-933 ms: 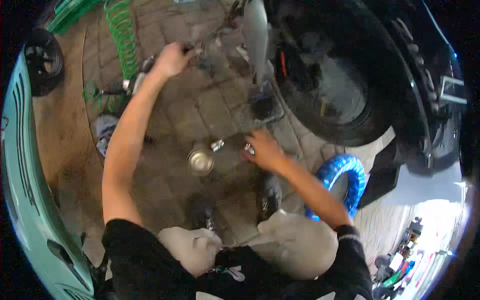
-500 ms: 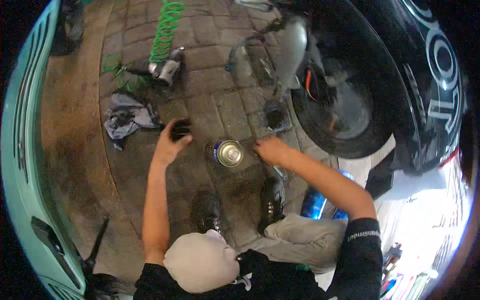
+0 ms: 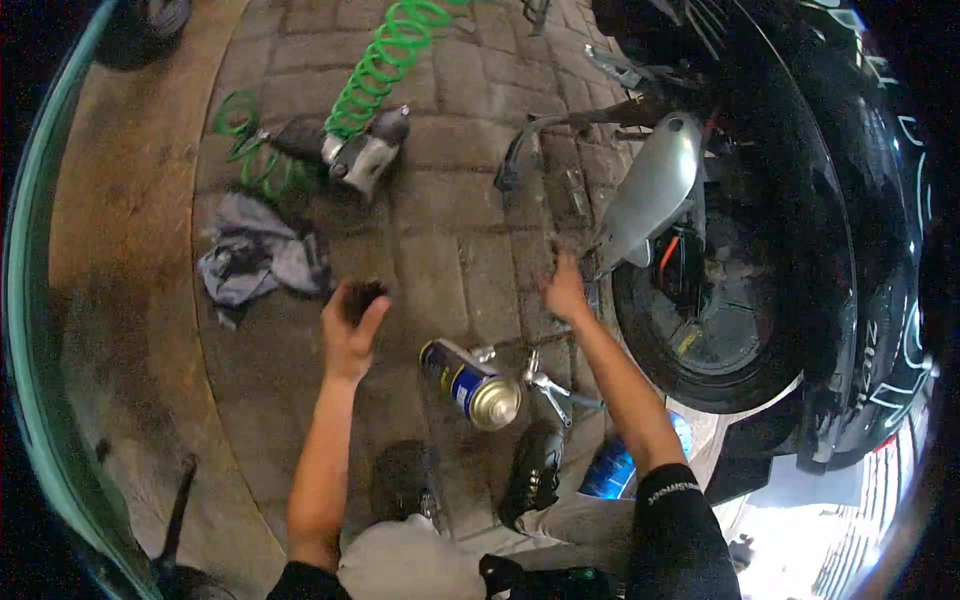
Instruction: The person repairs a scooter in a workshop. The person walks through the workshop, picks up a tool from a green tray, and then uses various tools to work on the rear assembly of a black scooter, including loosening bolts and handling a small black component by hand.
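Left hand (image 3: 350, 320) grip is closed around a small dark round part (image 3: 365, 293); right hand (image 3: 565, 290), grip unclear, reaches beside the silver exhaust (image 3: 650, 190). Keep the part held level.

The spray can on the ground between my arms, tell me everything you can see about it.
The spray can is a metal aerosol cylinder with a blue body, a yellow band and a bare silvery domed end. It lies on its side on the brick paving, silvery end towards the person, slanting up and left. Neither hand touches it. A metal wrench lies just to its right.
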